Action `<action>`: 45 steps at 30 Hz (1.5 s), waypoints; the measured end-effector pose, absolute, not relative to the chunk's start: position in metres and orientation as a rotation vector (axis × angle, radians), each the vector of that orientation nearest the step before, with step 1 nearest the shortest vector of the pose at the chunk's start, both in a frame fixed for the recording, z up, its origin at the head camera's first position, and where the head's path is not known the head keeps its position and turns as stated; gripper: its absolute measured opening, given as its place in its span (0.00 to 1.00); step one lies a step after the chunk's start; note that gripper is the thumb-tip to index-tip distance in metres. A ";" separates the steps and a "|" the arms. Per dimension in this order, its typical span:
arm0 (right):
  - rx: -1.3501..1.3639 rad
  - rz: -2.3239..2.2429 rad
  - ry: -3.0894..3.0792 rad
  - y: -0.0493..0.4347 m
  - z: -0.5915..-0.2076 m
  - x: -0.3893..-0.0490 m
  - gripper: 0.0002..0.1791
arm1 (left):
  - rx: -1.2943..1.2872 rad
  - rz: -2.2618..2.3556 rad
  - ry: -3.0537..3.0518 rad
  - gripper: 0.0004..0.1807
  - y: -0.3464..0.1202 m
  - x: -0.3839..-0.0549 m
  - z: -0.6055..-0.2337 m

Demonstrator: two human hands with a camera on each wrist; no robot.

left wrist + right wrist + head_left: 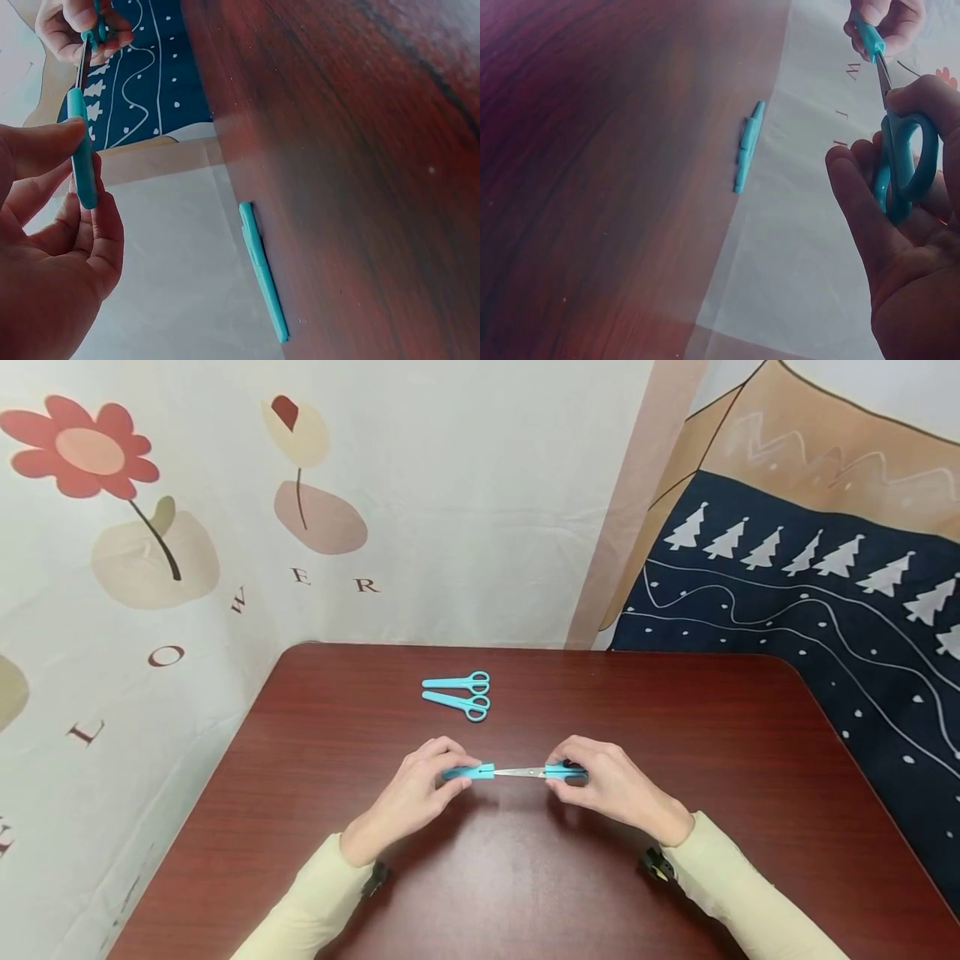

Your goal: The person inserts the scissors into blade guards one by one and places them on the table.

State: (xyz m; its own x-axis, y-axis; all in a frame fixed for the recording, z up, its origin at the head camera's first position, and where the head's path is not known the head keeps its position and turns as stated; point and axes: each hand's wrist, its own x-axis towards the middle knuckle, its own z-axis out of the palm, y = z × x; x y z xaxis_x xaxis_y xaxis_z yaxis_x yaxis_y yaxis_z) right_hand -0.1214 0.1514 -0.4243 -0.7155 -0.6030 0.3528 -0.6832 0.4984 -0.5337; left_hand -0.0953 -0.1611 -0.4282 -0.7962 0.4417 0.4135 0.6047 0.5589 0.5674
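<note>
Between thumb and fingers, my left hand [416, 785] pinches a light-blue scissors cover [84, 161]. My right hand [611, 777] grips the blue handles of a pair of scissors [904, 161]. Bare metal blades [521, 772] span the gap between the hands, with their tips at the mouth of the cover; how far inside they reach is hidden. Both hands are held above the table. Beyond them lie two more light-blue scissors, an upper pair [457, 682] and a lower pair [453, 700], their blades covered and their handles toward the right.
The dark red-brown table [337, 710] stretches beneath both arms. A pale curtain with flower prints [465, 502] hangs along the back and left, and a dark blue cloth with white trees [787, 577] hangs at the right. Each wrist wears a small dark device [657, 865].
</note>
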 end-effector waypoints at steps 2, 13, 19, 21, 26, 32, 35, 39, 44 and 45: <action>1.126 1.014 -2.617 0.151 -0.424 -0.121 0.11 | -0.882 -1.053 -2.578 0.14 -0.160 -0.095 -0.427; 1.121 0.984 -2.607 0.148 -0.426 -0.122 0.11 | -0.924 -1.057 -2.569 0.13 -0.155 -0.097 -0.430; 1.131 0.976 -2.572 0.146 -0.428 -0.122 0.11 | -0.945 -1.065 -2.547 0.13 -0.152 -0.098 -0.431; 1.134 0.978 -2.562 0.145 -0.429 -0.121 0.12 | -0.948 -1.067 -2.547 0.14 -0.151 -0.098 -0.431; 1.140 0.986 -2.547 0.145 -0.429 -0.120 0.12 | -0.939 -1.071 -2.553 0.13 -0.149 -0.097 -0.431; 1.149 0.973 -2.550 0.144 -0.431 -0.118 0.11 | -0.945 -1.086 -2.541 0.13 -0.147 -0.096 -0.434; 1.158 0.959 -2.537 0.143 -0.433 -0.117 0.12 | -0.946 -1.091 -2.535 0.13 -0.146 -0.095 -0.434; 1.171 0.958 -2.516 0.142 -0.434 -0.117 0.13 | -0.943 -1.101 -2.540 0.13 -0.144 -0.095 -0.434; 1.184 0.953 -2.497 0.140 -0.434 -0.117 0.13 | -0.945 -1.115 -2.545 0.13 -0.142 -0.094 -0.434; 1.186 0.953 -2.494 0.140 -0.434 -0.117 0.12 | -0.946 -1.114 -2.546 0.13 -0.141 -0.094 -0.434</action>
State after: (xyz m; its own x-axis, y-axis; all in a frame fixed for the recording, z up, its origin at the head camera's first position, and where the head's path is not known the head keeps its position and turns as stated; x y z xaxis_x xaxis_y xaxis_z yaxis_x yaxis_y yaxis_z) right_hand -0.1167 0.1401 -0.4343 -0.6503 -0.6134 0.4482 -0.7560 0.4642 -0.4615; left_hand -0.0945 -0.1411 -0.4338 -0.7734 0.4754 0.4194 0.6307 0.5094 0.5855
